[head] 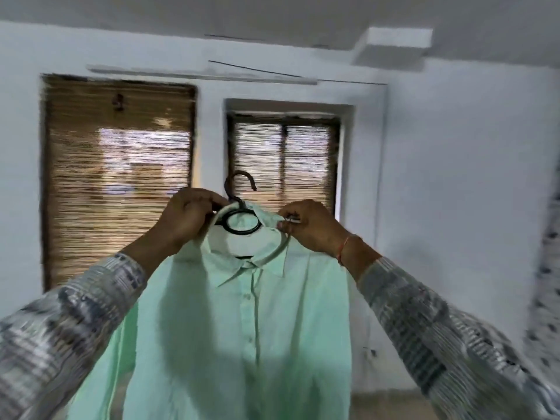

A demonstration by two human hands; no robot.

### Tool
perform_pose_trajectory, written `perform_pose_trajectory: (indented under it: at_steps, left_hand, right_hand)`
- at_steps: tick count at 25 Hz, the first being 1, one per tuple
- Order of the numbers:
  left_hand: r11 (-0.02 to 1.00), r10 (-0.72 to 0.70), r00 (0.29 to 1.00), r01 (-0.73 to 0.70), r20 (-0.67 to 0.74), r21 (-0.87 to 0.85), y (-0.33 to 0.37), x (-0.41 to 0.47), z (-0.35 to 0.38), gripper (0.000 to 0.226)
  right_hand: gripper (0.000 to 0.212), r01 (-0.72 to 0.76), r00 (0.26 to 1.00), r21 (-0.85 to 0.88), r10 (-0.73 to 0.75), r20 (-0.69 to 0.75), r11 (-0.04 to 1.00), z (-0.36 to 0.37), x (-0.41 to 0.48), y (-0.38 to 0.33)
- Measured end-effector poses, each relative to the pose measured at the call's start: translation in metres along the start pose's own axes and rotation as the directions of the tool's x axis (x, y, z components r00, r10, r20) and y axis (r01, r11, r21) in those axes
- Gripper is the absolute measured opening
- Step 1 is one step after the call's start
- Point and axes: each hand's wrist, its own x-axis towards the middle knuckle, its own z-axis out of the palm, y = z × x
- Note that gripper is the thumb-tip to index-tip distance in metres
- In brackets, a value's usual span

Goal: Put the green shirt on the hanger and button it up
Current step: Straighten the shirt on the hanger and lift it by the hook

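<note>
The light green shirt (pixel 242 328) hangs in front of me on a black hanger (pixel 241 189), held up at head height. Its placket runs down the middle with the buttons closed as far as I can see. The hanger's hook and round black ring show above the collar. My left hand (pixel 185 216) grips the hanger and the collar at the left of the neck. My right hand (pixel 309 227) pinches the collar edge on the right side. The shirt's lower part runs out of the frame.
Two windows with bamboo blinds (pixel 118 183) sit in the white wall behind the shirt. A patterned cloth (pixel 545 283) hangs at the far right edge. A strip of floor (pixel 388 407) shows low on the right.
</note>
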Motion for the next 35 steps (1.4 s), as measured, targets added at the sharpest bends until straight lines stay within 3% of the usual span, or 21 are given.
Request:
perform_pose_trajectory:
  at_steps: [2, 5, 8, 12, 19, 23, 27, 33, 35]
  left_hand:
    - [0.999, 0.017, 0.984, -0.023, 0.176, 0.033, 0.002, 0.021, 0.096, 0.043]
    - [0.990, 0.075, 0.913, -0.115, 0.400, 0.078, 0.015, 0.044, 0.226, 0.025]
    - [0.987, 0.125, 0.831, -0.161, 0.542, 0.020, 0.032, 0.061, 0.341, 0.029]
    - [0.988, 0.150, 0.718, -0.091, 0.680, -0.122, 0.050, 0.076, 0.486, 0.022]
    - [0.966, 0.234, 0.671, -0.076, 0.704, -0.248, 0.061, 0.114, 0.773, 0.020]
    - [0.959, 0.242, 0.630, -0.042, 0.738, -0.279, 0.076, 0.152, 0.915, 0.020]
    - [0.944, 0.240, 0.615, 0.031, 0.751, -0.327, 0.111, 0.173, 1.031, 0.042]
    - [0.906, 0.237, 0.603, 0.145, 0.761, -0.397, 0.155, 0.168, 1.193, 0.054]
    - [0.901, 0.229, 0.589, 0.174, 0.775, -0.398, 0.167, 0.162, 1.250, 0.048]
  right_hand:
    - [0.012, -0.081, 0.996, -0.053, 0.080, -0.030, 0.995, -0.048, -0.034, 0.079]
    - [0.015, -0.196, 0.980, -0.151, 0.188, -0.069, 0.969, -0.115, -0.080, 0.174]
    - [0.012, -0.350, 0.937, -0.198, 0.342, -0.074, 0.915, -0.173, -0.121, 0.254]
    - [0.010, -0.503, 0.863, -0.212, 0.474, -0.173, 0.838, -0.233, -0.170, 0.357]
    - [0.023, -0.741, 0.662, -0.248, 0.616, -0.427, 0.624, -0.301, -0.228, 0.550]
    - [0.039, -0.876, 0.450, -0.126, 0.694, -0.562, 0.466, -0.337, -0.241, 0.647]
    - [0.039, -0.921, 0.298, -0.026, 0.659, -0.691, 0.389, -0.380, -0.251, 0.723]
    - [0.039, -0.947, 0.232, -0.007, 0.668, -0.707, 0.321, -0.426, -0.277, 0.826]
    - [0.037, -0.944, 0.191, 0.059, 0.684, -0.704, 0.324, -0.447, -0.295, 0.871]
